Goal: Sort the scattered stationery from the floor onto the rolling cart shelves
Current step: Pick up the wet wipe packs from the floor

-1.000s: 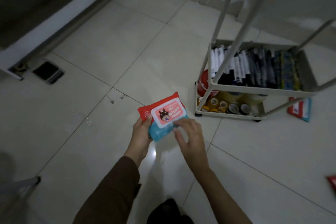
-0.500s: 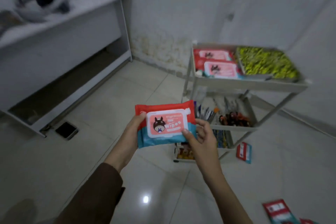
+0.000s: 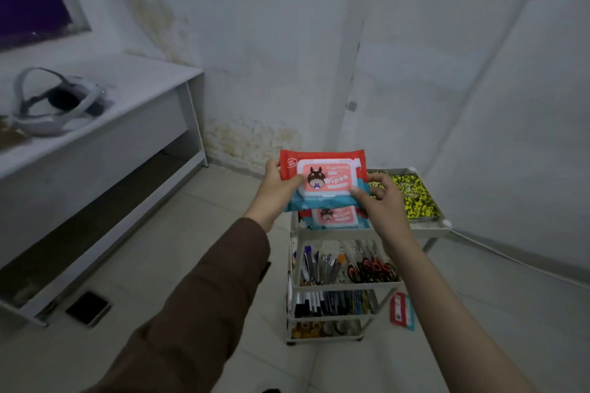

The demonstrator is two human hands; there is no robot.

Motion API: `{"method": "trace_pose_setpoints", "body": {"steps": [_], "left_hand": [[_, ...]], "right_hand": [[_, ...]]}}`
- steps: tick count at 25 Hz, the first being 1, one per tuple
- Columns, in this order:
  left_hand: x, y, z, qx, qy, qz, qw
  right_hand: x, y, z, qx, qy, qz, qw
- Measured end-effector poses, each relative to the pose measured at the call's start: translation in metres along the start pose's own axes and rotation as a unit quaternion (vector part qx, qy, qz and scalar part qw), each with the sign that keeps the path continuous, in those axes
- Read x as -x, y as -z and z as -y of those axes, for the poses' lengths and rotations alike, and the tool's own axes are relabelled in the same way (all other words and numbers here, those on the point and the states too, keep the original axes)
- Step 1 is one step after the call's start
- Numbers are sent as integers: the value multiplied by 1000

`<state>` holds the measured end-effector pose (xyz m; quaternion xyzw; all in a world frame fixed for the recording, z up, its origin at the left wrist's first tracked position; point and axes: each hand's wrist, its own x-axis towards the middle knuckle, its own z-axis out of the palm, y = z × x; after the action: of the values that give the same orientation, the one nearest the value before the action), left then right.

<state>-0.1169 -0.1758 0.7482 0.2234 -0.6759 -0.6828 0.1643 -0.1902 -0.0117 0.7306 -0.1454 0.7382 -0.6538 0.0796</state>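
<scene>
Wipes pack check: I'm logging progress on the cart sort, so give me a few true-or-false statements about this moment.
1. Both hands hold the wipes pack; left hand, right hand. True.
2. The cart's top shelf already holds another wipes pack. True.
3. The scissors lie on the floor. False: they sit on the second shelf.
4. No pack remains on the floor. False: a red pack lies beside the cart.

Wipes pack [image 3: 322, 180] red, teal, pink label; cart [image 3: 431, 226] white; sleeve [image 3: 204, 297] brown.
</scene>
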Motion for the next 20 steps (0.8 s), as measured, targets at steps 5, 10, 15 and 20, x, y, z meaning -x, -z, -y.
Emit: {"method": "trace_pose_setpoints", "body": {"steps": [5,10,15,20], "left_hand": [[-58,-18,29,-98,15,53,994],[-93,-23,66,-328,-17,50,943],[-112,-22,83,-441,-45,72,893],[-118,-38,87,-524,-112,60,842]], "right_hand": [[-61,-4,-38,87,-81,-40,992],[-89,-23,-70,153,-98,-50,982],[-102,-31,-89,215,-132,-87,964],[-100,-32,-101,273,-94,-103,952]]}}
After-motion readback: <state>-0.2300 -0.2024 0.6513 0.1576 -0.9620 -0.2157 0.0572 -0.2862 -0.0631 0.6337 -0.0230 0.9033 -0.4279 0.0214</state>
